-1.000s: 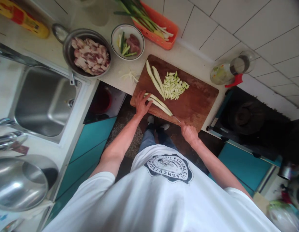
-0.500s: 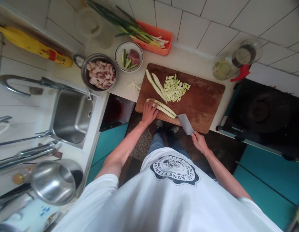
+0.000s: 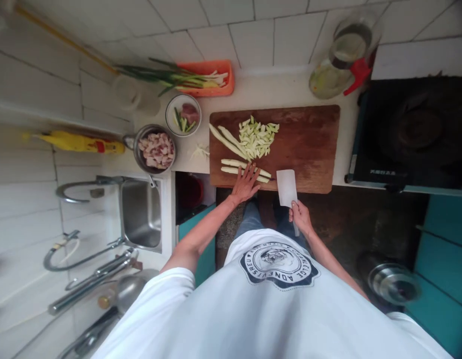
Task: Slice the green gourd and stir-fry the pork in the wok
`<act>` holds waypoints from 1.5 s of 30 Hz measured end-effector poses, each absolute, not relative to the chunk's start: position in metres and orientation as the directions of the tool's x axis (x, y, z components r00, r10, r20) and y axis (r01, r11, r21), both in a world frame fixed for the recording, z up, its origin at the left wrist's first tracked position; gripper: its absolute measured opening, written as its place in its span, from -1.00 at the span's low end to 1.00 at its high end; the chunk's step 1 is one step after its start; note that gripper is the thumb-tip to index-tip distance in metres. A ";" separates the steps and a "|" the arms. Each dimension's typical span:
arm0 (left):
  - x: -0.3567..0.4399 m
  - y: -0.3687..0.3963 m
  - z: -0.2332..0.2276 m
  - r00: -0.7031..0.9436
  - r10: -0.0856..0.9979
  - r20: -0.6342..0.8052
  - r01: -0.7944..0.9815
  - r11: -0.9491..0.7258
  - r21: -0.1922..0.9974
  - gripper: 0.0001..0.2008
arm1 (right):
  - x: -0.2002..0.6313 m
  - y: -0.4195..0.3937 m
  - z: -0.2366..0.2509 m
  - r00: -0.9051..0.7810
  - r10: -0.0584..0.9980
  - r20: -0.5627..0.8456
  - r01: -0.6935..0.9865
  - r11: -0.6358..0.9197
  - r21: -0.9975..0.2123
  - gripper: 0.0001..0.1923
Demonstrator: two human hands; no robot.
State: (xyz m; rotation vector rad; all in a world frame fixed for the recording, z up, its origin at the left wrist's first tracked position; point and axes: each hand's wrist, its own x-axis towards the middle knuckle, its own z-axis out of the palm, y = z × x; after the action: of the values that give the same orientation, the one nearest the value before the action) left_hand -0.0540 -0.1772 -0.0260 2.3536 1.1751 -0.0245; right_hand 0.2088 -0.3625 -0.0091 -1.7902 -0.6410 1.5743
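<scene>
Head view, left hand (image 3: 245,185) with fingers spread on pale vegetable strips (image 3: 231,170), right hand (image 3: 301,215) gripping cleaver (image 3: 286,187), over wooden cutting board (image 3: 309,144)'s near edge

You get soft, diffuse light over the surface (image 3: 268,92), and your cleaver (image 3: 286,187) returns a pale sheen. The stove (image 3: 410,134) and floor (image 3: 339,219) sink into darkness. Towards your edges, wall tiles (image 3: 23,214) stretch and blur.

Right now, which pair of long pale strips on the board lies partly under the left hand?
The near pair: the left hand covers part of it. The far pair, beside the chopped pieces, has no hand over it.
</scene>
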 end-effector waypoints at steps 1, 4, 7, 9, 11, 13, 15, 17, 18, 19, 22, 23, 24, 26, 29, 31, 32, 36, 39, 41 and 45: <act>-0.057 -0.175 -0.025 0.649 0.721 -0.242 0.739 -0.523 0.425 -0.24 | 0.198 -0.362 -0.010 0.179 0.730 -0.660 -0.094 -0.655 -0.750 -0.49; -0.073 -0.168 -0.024 0.710 0.654 -0.259 0.693 -0.585 0.423 -0.27 | 0.161 -0.361 -0.011 0.263 0.712 -0.651 -0.189 -0.624 -0.759 -0.51; -0.094 -0.161 -0.029 0.765 0.596 -0.244 0.635 -0.634 0.443 -0.34 | 0.120 -0.361 -0.013 0.360 0.677 -0.642 -0.251 -0.593 -0.765 -0.52; -0.107 -0.154 -0.036 0.789 0.575 -0.217 0.601 -0.648 0.468 -0.41 | 0.093 -0.361 -0.015 0.417 0.641 -0.645 -0.284 -0.582 -0.762 -0.53; -0.113 -0.147 -0.042 0.795 0.575 -0.191 0.583 -0.641 0.499 -0.48 | 0.069 -0.360 -0.018 0.456 0.603 -0.655 -0.321 -0.575 -0.753 -0.53; -0.112 -0.140 -0.047 0.805 0.569 -0.168 0.561 -0.637 0.528 -0.53 | 0.051 -0.359 -0.021 0.489 0.559 -0.670 -0.353 -0.576 -0.738 -0.53; -0.106 -0.133 -0.050 0.826 0.546 -0.138 0.524 -0.654 0.546 -0.55 | 0.038 -0.357 -0.026 0.520 0.513 -0.683 -0.374 -0.582 -0.722 -0.51; -0.098 -0.127 -0.052 0.844 0.528 -0.093 0.486 -0.682 0.547 -0.58 | 0.030 -0.354 -0.030 0.547 0.489 -0.680 -0.387 -0.573 -0.723 -0.50; -0.094 -0.124 -0.053 0.852 0.518 -0.069 0.468 -0.696 0.545 -0.60 | 0.028 -0.353 -0.032 0.556 0.490 -0.671 -0.390 -0.559 -0.732 -0.50; -0.092 -0.122 -0.054 0.860 0.507 -0.049 0.449 -0.710 0.543 -0.62 | 0.026 -0.352 -0.034 0.564 0.497 -0.660 -0.394 -0.540 -0.744 -0.50; -0.089 -0.119 -0.057 0.878 0.479 -0.016 0.412 -0.737 0.536 -0.67 | 0.023 -0.348 -0.039 0.578 0.518 -0.631 -0.407 -0.487 -0.773 -0.49; -0.090 -0.119 -0.058 0.876 0.482 -0.012 0.414 -0.740 0.530 -0.68 | 0.022 -0.348 -0.041 0.582 0.518 -0.627 -0.413 -0.476 -0.777 -0.48; -0.091 -0.120 -0.059 0.871 0.492 -0.009 0.423 -0.740 0.524 -0.68 | 0.022 -0.348 -0.042 0.588 0.514 -0.624 -0.421 -0.465 -0.779 -0.47; -0.092 -0.123 -0.059 0.859 0.512 -0.002 0.439 -0.735 0.517 -0.68 | 0.019 -0.348 -0.044 0.600 0.504 -0.621 -0.439 -0.442 -0.782 -0.46; -0.091 -0.127 -0.060 0.848 0.530 0.011 0.446 -0.725 0.525 -0.67 | 0.013 -0.349 -0.049 0.609 0.494 -0.621 -0.466 -0.410 -0.784 -0.45; -0.090 -0.128 -0.061 0.842 0.539 0.033 0.442 -0.723 0.530 -0.66 | 0.008 -0.350 -0.051 0.606 0.492 -0.625 -0.487 -0.392 -0.780 -0.45; -0.089 -0.128 -0.062 0.838 0.543 0.047 0.439 -0.725 0.531 -0.66 | 0.005 -0.350 -0.052 0.604 0.491 -0.628 -0.499 -0.382 -0.778 -0.46; -0.089 -0.128 -0.067 0.831 0.549 0.088 0.426 -0.731 0.533 -0.66 | -0.007 -0.349 -0.054 0.595 0.483 -0.642 -0.538 -0.354 -0.765 -0.47; -0.090 -0.127 -0.070 0.836 0.538 0.106 0.410 -0.741 0.532 -0.68 | -0.014 -0.350 -0.054 0.585 0.478 -0.655 -0.549 -0.362 -0.754 -0.48; -0.091 -0.126 -0.072 0.840 0.527 0.129 0.391 -0.753 0.529 -0.69 | -0.019 -0.352 -0.056 0.577 0.478 -0.662 -0.550 -0.372 -0.748 -0.49; -0.092 -0.125 -0.074 0.839 0.523 0.152 0.373 -0.755 0.539 -0.72 | -0.027 -0.357 -0.060 0.562 0.492 -0.665 -0.560 -0.365 -0.743 -0.50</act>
State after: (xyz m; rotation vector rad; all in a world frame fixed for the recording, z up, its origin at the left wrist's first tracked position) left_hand -0.0922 -0.1253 -0.0744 2.5151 0.6583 0.4026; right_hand -0.0271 -0.3566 -0.0602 -1.6038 0.0588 1.1006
